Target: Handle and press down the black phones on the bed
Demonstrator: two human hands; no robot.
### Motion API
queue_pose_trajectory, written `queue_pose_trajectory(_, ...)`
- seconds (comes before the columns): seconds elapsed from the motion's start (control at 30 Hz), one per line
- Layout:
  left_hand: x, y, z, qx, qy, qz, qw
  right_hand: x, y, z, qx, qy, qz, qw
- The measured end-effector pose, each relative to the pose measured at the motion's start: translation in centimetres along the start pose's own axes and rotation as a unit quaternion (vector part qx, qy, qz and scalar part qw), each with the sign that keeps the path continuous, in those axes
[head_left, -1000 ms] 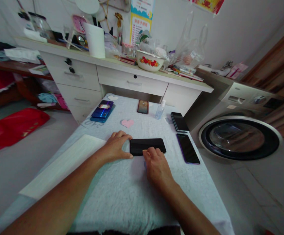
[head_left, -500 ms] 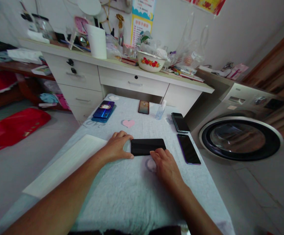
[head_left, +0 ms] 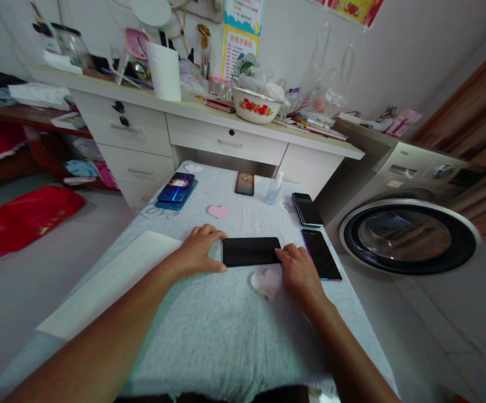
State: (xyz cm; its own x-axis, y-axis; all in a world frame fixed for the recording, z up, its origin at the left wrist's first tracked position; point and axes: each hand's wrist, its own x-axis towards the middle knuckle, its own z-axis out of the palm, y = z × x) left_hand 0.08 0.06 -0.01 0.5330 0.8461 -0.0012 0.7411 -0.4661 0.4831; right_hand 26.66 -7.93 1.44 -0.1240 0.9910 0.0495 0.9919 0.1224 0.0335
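A black smartphone (head_left: 251, 252) lies flat on the cloth-covered table (head_left: 209, 336), its dark screen up and its long side running left to right. My left hand (head_left: 198, 252) braces its left end, thumb at the near corner and fingers at the far one. At the right end my right hand (head_left: 299, 271) rests with curled fingers pressed together, the fingertips on the screen's edge. Whatever those fingers may hold is hidden. Just beyond that hand lies another smartphone (head_left: 321, 254) with a purple edge.
Farther back are stacked phones (head_left: 307, 210) on the right, blue phones (head_left: 176, 187) on the left, a brown-backed phone (head_left: 245, 183) and a clear spray bottle (head_left: 273, 189). A long pale strip (head_left: 112, 285) lies left, under my forearm. A washing machine (head_left: 410, 168) stands right.
My right hand has slid rightward along the phone's screen to its right end, uncovering the pink heart on the cloth. My left hand and the phone stay put.
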Motion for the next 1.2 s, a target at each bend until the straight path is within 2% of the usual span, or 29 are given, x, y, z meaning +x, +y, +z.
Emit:
queue_pose_trajectory(0.23,0.0,0.0,0.0,-0.001,0.005,0.006,1.000,1.9,-0.4,-0.6,0.003,0.005,-0.008,1.000)
queue_pose_trajectory(0.43,-0.1,0.0,0.1,-0.007,0.008,0.002,1.000,1.2,-2.0,-0.2,0.025,0.010,-0.017,0.999)
queue_pose_trajectory(0.8,-0.2,-0.1,-0.1,-0.026,0.004,0.016,1.000,-0.3,-5.6,0.4,0.100,0.027,-0.183,0.978)
queue_pose_trajectory(1.07,-0.2,0.1,-0.1,-0.020,0.006,0.014,1.000,-0.1,-7.1,0.2,0.093,0.033,-0.247,0.964)
queue_pose_trajectory(1.2,-0.2,0.0,-0.1,-0.021,0.005,0.032,0.999,0.0,-7.0,-0.1,0.076,0.036,-0.249,0.965)
